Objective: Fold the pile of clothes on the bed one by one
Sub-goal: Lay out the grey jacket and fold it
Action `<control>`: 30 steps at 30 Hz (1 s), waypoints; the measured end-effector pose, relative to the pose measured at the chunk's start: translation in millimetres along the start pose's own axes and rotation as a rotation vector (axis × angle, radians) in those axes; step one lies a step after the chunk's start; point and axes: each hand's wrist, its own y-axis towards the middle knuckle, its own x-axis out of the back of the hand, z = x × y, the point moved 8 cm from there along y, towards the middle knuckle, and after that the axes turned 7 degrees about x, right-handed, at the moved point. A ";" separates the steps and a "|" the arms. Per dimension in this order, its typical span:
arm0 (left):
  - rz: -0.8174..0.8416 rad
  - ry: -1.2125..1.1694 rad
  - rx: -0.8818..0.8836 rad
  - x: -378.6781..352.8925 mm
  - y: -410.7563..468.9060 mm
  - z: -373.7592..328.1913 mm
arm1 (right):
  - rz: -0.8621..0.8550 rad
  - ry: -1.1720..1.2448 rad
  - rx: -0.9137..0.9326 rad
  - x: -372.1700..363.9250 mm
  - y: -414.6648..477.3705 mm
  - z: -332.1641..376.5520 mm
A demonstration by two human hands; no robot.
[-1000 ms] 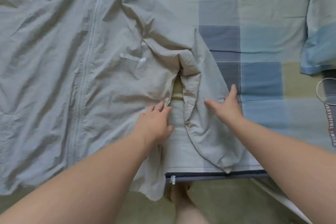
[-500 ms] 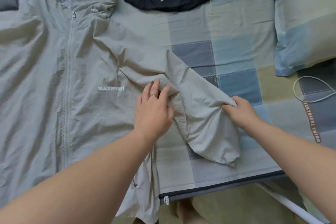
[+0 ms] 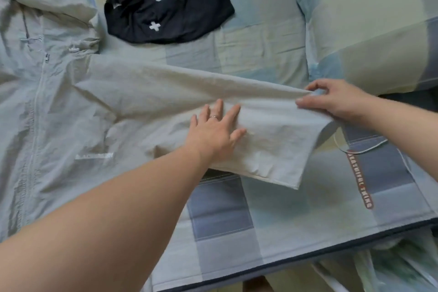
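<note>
Head view: you're pressing your left hand (image 3: 216,131), fingers (image 3: 219,108) spread flat, on the jacket sleeve (image 3: 267,142) while your right hand (image 3: 336,99) is pinching its end (pull taut, smoothing creases first).

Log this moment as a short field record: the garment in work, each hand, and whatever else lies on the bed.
garment: grey zip jacket, hooded, spread front up, not yet folded
sleeve: stretched out sideways over the bed sheet
left hand: flat on the sleeve, fingers spread
right hand: pinches the sleeve's upper edge near the cuff
also on bed: black garment, pillow, white cable by the cuff
</note>
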 end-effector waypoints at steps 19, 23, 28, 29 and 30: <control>0.017 -0.010 0.109 -72.1 74.7 -153.6 | 0.000 0.393 -0.189 100.6 5.3 -150.8; 0.004 -0.074 0.092 -81.5 72.9 -178.3 | -0.116 0.508 -0.242 103.6 -3.0 -173.1; -0.009 -0.123 0.056 -88.8 84.9 -212.2 | -0.524 0.389 -0.201 149.8 -3.7 -202.6; -0.014 -0.126 0.040 -89.8 88.8 -220.7 | -0.568 0.380 -0.197 157.0 -1.7 -209.1; -0.026 -0.125 0.023 -90.5 92.4 -228.7 | -0.593 0.367 -0.200 162.5 0.9 -215.5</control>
